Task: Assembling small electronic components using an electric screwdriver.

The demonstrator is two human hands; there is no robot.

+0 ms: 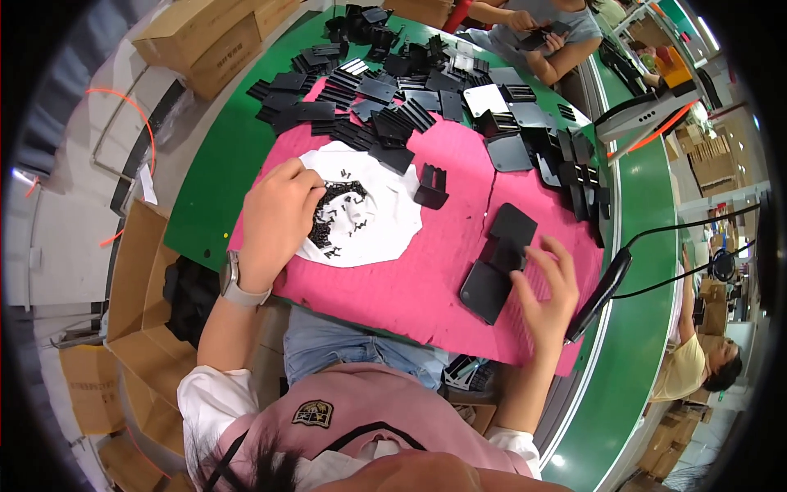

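Observation:
My left hand [279, 217] rests on a white sheet [377, 225], fingertips pinched in a heap of small black screws [332, 213]. My right hand [545, 291] hovers with spread fingers over a black metal plate assembly [496, 266] lying on the pink mat [426, 279], its fingertips touching the plate's right edge. A small black bracket [432, 185] stands on the mat between the sheet and the plates. A black electric screwdriver [598, 293] lies at the mat's right edge, just right of my right hand.
Many black metal plates and brackets [393, 90] are piled across the far part of the green table [221, 156]. Cardboard boxes [213, 37] stand at the left. Another person's hands [533, 37] work at the far end. A green conveyor [648, 271] runs on the right, where another person sits.

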